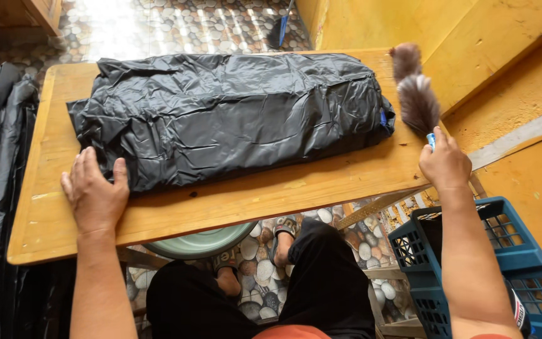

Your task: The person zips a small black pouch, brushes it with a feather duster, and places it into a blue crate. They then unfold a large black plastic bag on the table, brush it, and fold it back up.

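A black plastic-wrapped bundle (227,116) lay across a wooden table (221,207). The left hand (95,191) pressed flat, fingers spread, at its near corner. The right hand (445,164) gripped a feather duster (414,94); light strokes away from the bundle would probably work best.

Glossy black plastic sheeting (227,116), crinkled and folded thick, is laid across a worktop (233,204) of pale wood, smooth and lightly scuffed. A duster (415,94) of soft grey-brown feathers is seen at the far edge. A crate (528,276) of blue moulded plastic, latticed, is shown below. The floor (265,270) is finished in shiny pebble-pattern tile.
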